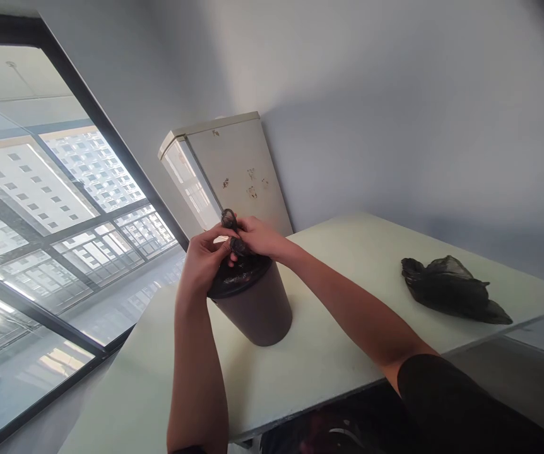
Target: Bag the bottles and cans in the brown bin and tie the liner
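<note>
A dark grey-brown trash bin (pixel 260 309) stands on the pale green table, with a black plastic bag (pixel 238 275) in its mouth. The bag's top is bunched up above the bin, and a twisted loop of it sticks up between my hands. My left hand (pixel 204 258) pinches the gathered plastic from the left, thumb and fingers closed. From the right, my right hand (pixel 257 236) closes on the same bunch; its fingertips are partly hidden behind the plastic.
On the right of the table (pixel 348 252) lies a second, crumpled black plastic bag (pixel 447 290). A worn white refrigerator (pixel 241 170) stands behind the table against the grey wall. At the left is a large dark-framed glass window (pixel 54 208).
</note>
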### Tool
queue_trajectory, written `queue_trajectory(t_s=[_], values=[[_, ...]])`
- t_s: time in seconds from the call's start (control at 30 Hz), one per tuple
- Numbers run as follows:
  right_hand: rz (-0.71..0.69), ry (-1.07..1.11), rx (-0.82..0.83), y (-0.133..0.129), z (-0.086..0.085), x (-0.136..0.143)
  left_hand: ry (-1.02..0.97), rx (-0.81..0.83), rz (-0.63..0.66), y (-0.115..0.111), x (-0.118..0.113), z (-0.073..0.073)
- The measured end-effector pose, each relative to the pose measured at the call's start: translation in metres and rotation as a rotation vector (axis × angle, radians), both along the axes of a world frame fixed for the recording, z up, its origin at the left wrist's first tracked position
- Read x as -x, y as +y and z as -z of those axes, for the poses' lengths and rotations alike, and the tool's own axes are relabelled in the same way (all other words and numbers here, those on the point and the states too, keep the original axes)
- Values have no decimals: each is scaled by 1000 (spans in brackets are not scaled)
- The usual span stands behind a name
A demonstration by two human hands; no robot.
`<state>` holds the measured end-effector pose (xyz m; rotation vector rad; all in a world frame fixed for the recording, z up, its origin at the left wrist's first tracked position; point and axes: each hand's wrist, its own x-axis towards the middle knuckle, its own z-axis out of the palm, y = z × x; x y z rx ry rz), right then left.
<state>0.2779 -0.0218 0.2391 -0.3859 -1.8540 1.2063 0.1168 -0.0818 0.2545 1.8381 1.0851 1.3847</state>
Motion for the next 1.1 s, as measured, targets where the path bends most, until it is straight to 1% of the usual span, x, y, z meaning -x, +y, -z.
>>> queue_trajectory(t_s=[0.13,0.2,0.23,0.3,0.4,0.47,0.53,0.63,0.73,0.8,0.9,0.97,1.03,1.1], values=[[-29,-102,-180,1,-1,-5,31,-38,-9,-3,-4,-1],[-55,-132,-244,2,-1,-7,21,-65,-60,-3,-4,-2],[-74,-139,-245,1,-1,-8,14,-86,-104,-3,-3,-3],[-96,-128,-188,-1,-1,-9,11,-149,-227,-3,-2,-4],[-64,-48,-57,-5,-2,-10,41,-237,-417,-3,0,-5],[-37,30,-8,-5,-2,-9,63,-242,-467,-4,1,-5],[-14,95,20,-2,-1,-6,77,-233,-458,-5,0,-6],[21,171,89,5,1,-1,115,-236,-394,-8,-3,-7],[4,194,139,10,2,1,211,-253,-347,-10,-4,-7],[3,182,161,10,2,0,287,-288,-387,-9,-4,-6],[40,142,200,7,0,-2,400,-356,-488,-3,-2,-5],[58,107,200,4,-2,-4,483,-384,-515,1,0,-4],[52,85,178,1,-5,-7,530,-347,-487,6,4,-3],[20,71,131,-2,-7,-11,507,-249,-427,8,8,-2]])
